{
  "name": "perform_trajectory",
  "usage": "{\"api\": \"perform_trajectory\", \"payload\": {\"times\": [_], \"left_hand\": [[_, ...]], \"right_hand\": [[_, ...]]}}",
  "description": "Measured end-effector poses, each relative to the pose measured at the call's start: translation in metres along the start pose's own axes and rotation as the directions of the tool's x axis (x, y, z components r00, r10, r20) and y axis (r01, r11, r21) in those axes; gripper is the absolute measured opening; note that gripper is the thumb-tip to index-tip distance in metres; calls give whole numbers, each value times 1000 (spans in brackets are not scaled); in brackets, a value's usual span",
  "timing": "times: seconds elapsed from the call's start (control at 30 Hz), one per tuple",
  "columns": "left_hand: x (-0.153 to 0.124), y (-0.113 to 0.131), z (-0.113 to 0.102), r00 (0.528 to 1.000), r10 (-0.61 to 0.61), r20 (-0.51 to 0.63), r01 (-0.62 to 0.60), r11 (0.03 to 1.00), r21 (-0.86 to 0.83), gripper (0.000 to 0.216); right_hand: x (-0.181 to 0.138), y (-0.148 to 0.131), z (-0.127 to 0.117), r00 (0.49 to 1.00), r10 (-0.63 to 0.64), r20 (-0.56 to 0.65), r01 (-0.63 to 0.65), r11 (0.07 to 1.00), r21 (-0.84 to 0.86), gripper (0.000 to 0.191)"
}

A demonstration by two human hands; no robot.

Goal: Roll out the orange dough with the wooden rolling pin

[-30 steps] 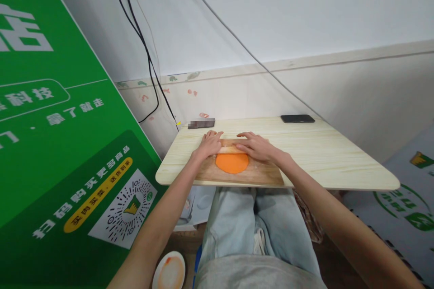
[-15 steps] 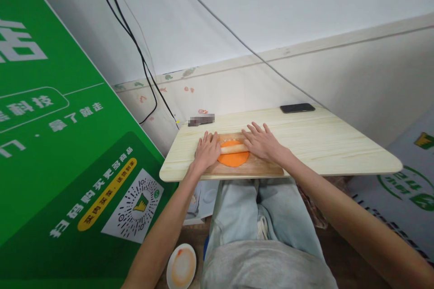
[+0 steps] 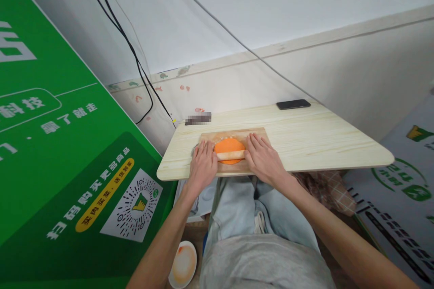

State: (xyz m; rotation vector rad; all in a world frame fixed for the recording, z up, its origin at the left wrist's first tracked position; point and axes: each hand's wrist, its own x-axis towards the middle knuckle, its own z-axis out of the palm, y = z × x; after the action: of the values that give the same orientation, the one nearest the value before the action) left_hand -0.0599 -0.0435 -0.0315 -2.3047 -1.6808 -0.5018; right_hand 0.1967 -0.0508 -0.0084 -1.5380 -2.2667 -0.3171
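The pale, cylindrical rolling pin (image 3: 231,155) has moved from the orange sheet's (image 3: 229,145) middle toward its six o'clock edge, both hands with it. Each grip is flattened, fingers extended: the left hand (image 3: 203,165) over the pin's nine o'clock end, the right hand (image 3: 262,156) over three. Between them the smooth, round sheet lies on a wooden board (image 3: 233,169), upon the pale, wood-grained surface (image 3: 322,140).

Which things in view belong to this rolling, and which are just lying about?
In use:
rolling pin, under left hand and right hand
orange sheet, beneath it
wooden board
table

Just lying about, apparently:
black phone
blurred dark object
stained dish below
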Motion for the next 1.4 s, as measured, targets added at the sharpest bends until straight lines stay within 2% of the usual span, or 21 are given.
{"api": "perform_trajectory", "payload": {"times": [0.1, 0.2, 0.37, 0.43, 0.5, 0.57, 0.67, 0.83, 1.0, 1.2, 1.3, 1.4], "left_hand": [[18, -2, 1, 998, -35, 56, 34, 999, 3, 62], [52, -7, 4, 988, -64, 142, 62, 998, 17, 65], [108, -16, 5, 954, -90, 287, 94, 996, 0, 69], [119, -18, 5, 939, -86, 332, 93, 996, -7, 69], [122, -18, 4, 929, -81, 362, 91, 996, -12, 69], [115, -17, 2, 934, -70, 351, 78, 997, -7, 67], [95, -12, -2, 960, -44, 275, 40, 999, 19, 65], [57, -1, -14, 986, -9, 164, 4, 1000, 30, 62], [22, 9, -21, 993, 2, 116, -5, 1000, 27, 63], [-15, 18, -25, 1000, 15, 27, -13, 997, -72, 62], [-22, 19, -26, 1000, 15, 11, -14, 996, -89, 61], [-17, 16, -22, 1000, 16, 18, -15, 996, -86, 61]], "right_hand": [[18, 4, 3, 999, 14, 44, -13, 1000, -22, 65], [48, 14, 7, 991, 41, 128, -37, 999, -35, 63], [97, 32, 14, 940, 99, 328, -101, 995, -12, 67], [105, 36, 16, 917, 118, 382, -125, 992, -5, 70], [104, 36, 18, 919, 124, 375, -128, 992, -14, 71], [94, 33, 18, 943, 120, 312, -113, 993, -38, 71], [72, 24, 18, 975, 116, 191, -102, 991, -81, 69], [40, 8, 14, 993, 104, 50, -99, 991, -95, 69], [13, -6, 5, 996, 89, 17, -87, 994, -66, 68], [-22, -23, 0, 995, 94, -41, -95, 995, -31, 67], [-32, -25, 2, 993, 83, -86, -85, 996, -23, 68], [-27, -21, 3, 994, 65, -90, -67, 998, -20, 67]]}}
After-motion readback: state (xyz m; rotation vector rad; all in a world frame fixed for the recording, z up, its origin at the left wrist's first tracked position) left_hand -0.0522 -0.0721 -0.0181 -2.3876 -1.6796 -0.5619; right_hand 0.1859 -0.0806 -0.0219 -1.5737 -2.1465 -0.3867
